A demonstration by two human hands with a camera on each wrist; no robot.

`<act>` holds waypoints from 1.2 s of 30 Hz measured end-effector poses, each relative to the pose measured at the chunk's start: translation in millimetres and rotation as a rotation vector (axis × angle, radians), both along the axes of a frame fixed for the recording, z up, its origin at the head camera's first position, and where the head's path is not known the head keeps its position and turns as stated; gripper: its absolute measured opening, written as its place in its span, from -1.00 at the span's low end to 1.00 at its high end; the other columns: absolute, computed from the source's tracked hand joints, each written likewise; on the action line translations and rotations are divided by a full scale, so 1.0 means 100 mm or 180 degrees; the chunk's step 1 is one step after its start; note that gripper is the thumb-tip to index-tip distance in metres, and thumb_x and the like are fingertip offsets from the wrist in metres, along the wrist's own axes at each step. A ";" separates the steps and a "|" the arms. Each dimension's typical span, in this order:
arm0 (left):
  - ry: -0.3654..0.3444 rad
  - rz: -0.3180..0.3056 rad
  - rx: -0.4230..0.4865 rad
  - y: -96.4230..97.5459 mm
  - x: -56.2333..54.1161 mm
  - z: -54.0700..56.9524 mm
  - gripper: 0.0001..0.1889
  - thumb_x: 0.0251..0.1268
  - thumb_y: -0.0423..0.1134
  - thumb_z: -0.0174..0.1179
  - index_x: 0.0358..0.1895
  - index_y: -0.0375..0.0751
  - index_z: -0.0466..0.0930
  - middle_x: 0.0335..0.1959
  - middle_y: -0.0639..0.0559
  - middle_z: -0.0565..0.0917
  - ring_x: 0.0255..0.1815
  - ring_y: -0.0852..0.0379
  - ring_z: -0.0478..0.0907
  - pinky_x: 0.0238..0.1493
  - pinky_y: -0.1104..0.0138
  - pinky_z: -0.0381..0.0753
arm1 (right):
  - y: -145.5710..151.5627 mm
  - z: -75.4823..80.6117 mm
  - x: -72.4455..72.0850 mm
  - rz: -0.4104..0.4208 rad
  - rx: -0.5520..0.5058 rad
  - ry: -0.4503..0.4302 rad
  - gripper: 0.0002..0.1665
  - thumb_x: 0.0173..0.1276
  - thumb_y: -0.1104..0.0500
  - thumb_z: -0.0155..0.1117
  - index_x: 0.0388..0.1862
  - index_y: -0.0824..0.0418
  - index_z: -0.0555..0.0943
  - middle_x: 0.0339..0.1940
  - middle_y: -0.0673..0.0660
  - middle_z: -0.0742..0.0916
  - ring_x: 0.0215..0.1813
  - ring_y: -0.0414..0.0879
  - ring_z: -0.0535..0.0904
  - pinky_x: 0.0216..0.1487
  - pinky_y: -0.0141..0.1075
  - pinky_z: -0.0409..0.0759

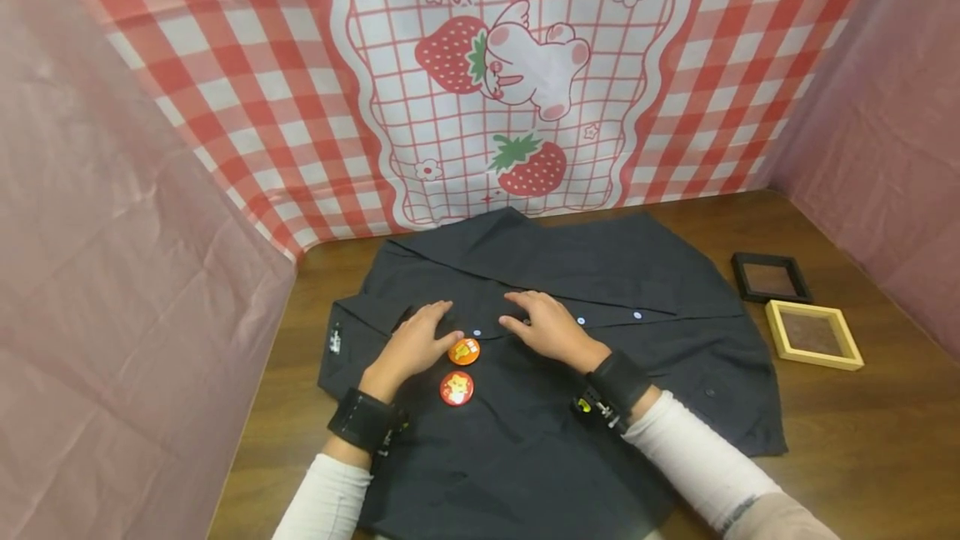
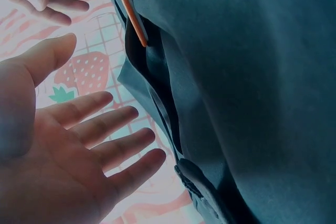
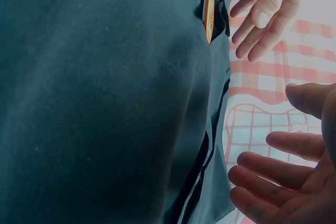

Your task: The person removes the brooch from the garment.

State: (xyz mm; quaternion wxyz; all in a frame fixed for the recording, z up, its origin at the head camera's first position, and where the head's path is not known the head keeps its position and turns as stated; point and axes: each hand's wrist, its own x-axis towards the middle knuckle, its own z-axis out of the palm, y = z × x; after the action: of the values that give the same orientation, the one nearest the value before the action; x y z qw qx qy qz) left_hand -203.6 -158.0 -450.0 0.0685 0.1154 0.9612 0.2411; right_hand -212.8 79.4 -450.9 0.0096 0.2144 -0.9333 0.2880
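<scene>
A dark button-up shirt [image 1: 517, 432] lies spread over the wooden table, its collar side to the left and a row of light buttons across it. Two round badges lie on it: an orange badge [image 1: 464, 351] by the button edge and a red badge [image 1: 457, 388] below. My left hand [image 1: 415, 344] hovers over the shirt beside the orange badge, fingers spread and holding nothing. My right hand [image 1: 551, 328] is held over the button line, its fingers extended and nothing in them. In the left wrist view, the orange badge [image 2: 129, 10] appears edge-on against the cloth.
At the right of the wooden table [image 1: 892, 423] lie a black frame [image 1: 797, 280] and, nearer, a pale yellow frame [image 1: 852, 338]. A red checked strawberry cloth [image 1: 480, 148] hangs behind the table. Pink curtains [image 1: 135, 273] enclose both sides.
</scene>
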 end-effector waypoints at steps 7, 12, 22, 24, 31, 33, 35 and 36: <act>-0.0023 0.0016 -0.0049 0.00 0.01 -0.02 -0.34 0.31 0.02 0.22 0.40 -0.20 0.35 0.42 -0.17 0.40 0.47 -0.14 0.29 0.41 -0.12 0.27 | -0.02 -0.06 0.01 0.0091 -0.0059 0.0007 -0.41 0.40 -0.03 0.23 0.29 0.28 0.51 0.16 0.26 0.61 0.16 0.14 0.58 0.15 0.03 0.56; -0.0045 0.0034 -0.0081 0.00 0.03 -0.02 -0.35 0.32 0.03 0.22 0.39 -0.20 0.36 0.42 -0.17 0.39 0.47 -0.13 0.29 0.43 -0.09 0.27 | -0.06 -0.07 0.02 0.0182 -0.0050 0.0076 -0.42 0.39 -0.01 0.26 0.26 0.29 0.53 0.10 0.24 0.63 0.13 0.11 0.58 0.13 0.01 0.57; 0.0139 -0.0147 -0.0203 0.03 0.02 -0.04 -0.39 0.32 0.02 0.21 0.35 -0.23 0.42 0.37 -0.17 0.46 0.43 -0.12 0.33 0.45 -0.01 0.26 | -0.12 -0.07 0.03 0.0201 -0.0008 0.0115 -0.43 0.35 0.01 0.30 0.23 0.29 0.55 0.13 0.25 0.63 0.17 0.13 0.56 0.18 0.04 0.53; 0.0123 -0.0132 -0.0167 0.03 0.03 -0.04 -0.40 0.33 0.01 0.21 0.34 -0.24 0.42 0.37 -0.18 0.45 0.44 -0.13 0.33 0.45 -0.01 0.26 | -0.13 -0.08 0.04 0.0226 -0.0002 0.0098 -0.43 0.35 0.01 0.30 0.24 0.30 0.54 0.13 0.24 0.63 0.17 0.13 0.57 0.17 0.04 0.54; 0.0151 -0.0086 -0.0097 0.02 0.04 -0.04 -0.40 0.32 -0.01 0.23 0.33 -0.25 0.43 0.37 -0.19 0.45 0.43 -0.14 0.33 0.45 -0.01 0.27 | -0.14 -0.09 0.03 0.0253 0.0008 0.0066 -0.42 0.35 0.00 0.30 0.24 0.29 0.54 0.09 0.23 0.64 0.12 0.11 0.58 0.12 0.01 0.57; 0.0169 -0.0093 -0.0106 0.03 0.04 -0.05 -0.41 0.31 -0.01 0.23 0.32 -0.25 0.44 0.36 -0.20 0.46 0.42 -0.15 0.35 0.44 -0.01 0.28 | -0.14 -0.10 0.03 0.0262 0.0023 0.0050 -0.42 0.35 0.00 0.30 0.25 0.28 0.54 0.09 0.22 0.64 0.12 0.11 0.58 0.13 0.01 0.57; 0.0170 -0.0116 -0.0132 0.03 0.04 -0.05 -0.41 0.31 -0.01 0.23 0.32 -0.25 0.44 0.36 -0.20 0.46 0.42 -0.15 0.35 0.44 -0.01 0.29 | -0.15 -0.11 0.03 0.0264 0.0039 0.0031 -0.43 0.35 -0.01 0.30 0.25 0.27 0.54 0.09 0.21 0.65 0.12 0.10 0.58 0.14 0.00 0.56; 0.0165 -0.0130 -0.0146 0.03 0.04 -0.06 -0.41 0.31 0.00 0.24 0.32 -0.25 0.44 0.36 -0.20 0.47 0.42 -0.15 0.35 0.43 -0.02 0.29 | -0.15 -0.11 0.04 0.0263 0.0040 0.0018 -0.42 0.35 -0.01 0.30 0.25 0.26 0.54 0.10 0.21 0.65 0.13 0.10 0.58 0.15 0.00 0.56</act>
State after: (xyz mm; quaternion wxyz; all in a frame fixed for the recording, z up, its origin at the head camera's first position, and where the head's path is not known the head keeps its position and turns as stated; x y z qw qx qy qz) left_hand -199.3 -155.5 -455.6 0.0511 0.1397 0.9653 0.2145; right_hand -208.8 64.5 -461.8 -0.0010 0.2536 -0.9254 0.2817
